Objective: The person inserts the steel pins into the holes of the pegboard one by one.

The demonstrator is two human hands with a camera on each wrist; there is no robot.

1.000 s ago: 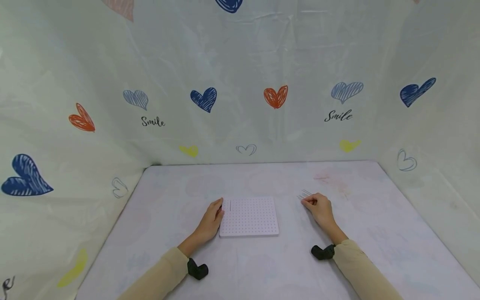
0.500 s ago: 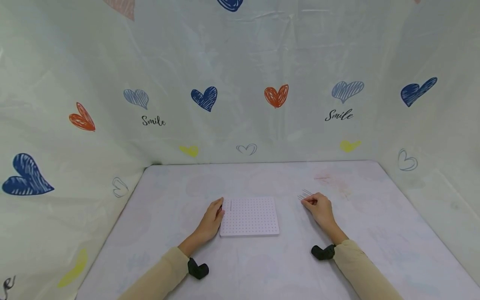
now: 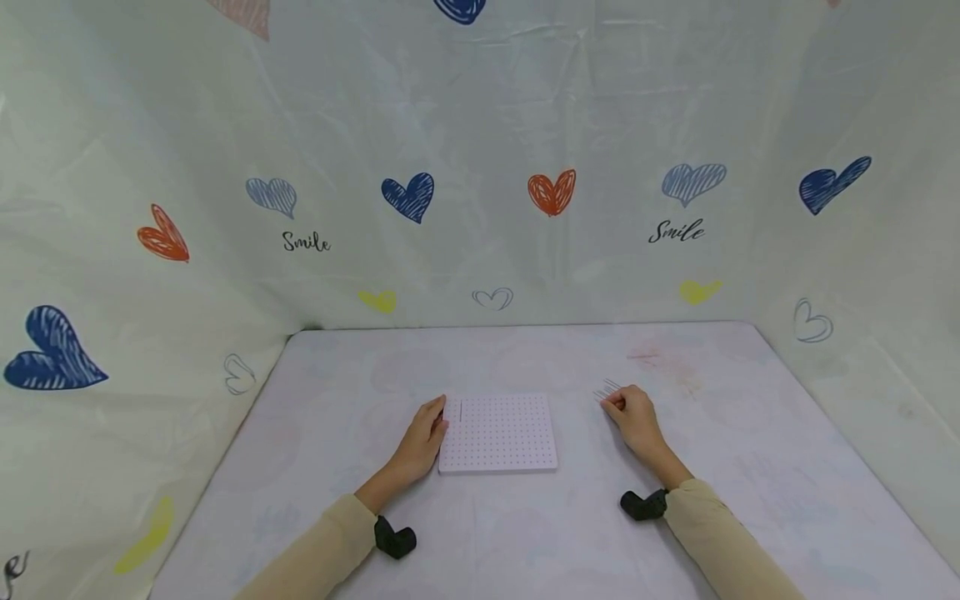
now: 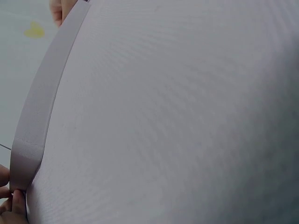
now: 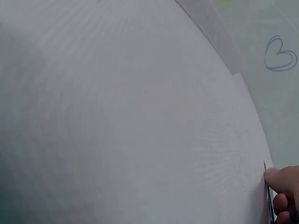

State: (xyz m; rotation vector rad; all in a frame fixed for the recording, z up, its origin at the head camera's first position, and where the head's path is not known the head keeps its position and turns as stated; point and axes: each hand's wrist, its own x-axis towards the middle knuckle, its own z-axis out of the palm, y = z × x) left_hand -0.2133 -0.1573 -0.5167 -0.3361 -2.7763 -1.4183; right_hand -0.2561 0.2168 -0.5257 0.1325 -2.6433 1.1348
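Two hands barely moved: left hand steadies pegboard (9 o'clock edge), right hand fingers pinching pins

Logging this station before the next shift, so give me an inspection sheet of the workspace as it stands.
Surface: pale table, faint reddish stain at far right.
Job's things: white perforated board lying flat; thin metal pins beside it.
Clutter: nothing seen.
Hands: left hand rests against the board's left edge; right hand at the pins, fingers curled, appears to pinch one.
Cables: nothing seen.
Surroundings: heart-printed sheet on three sides.
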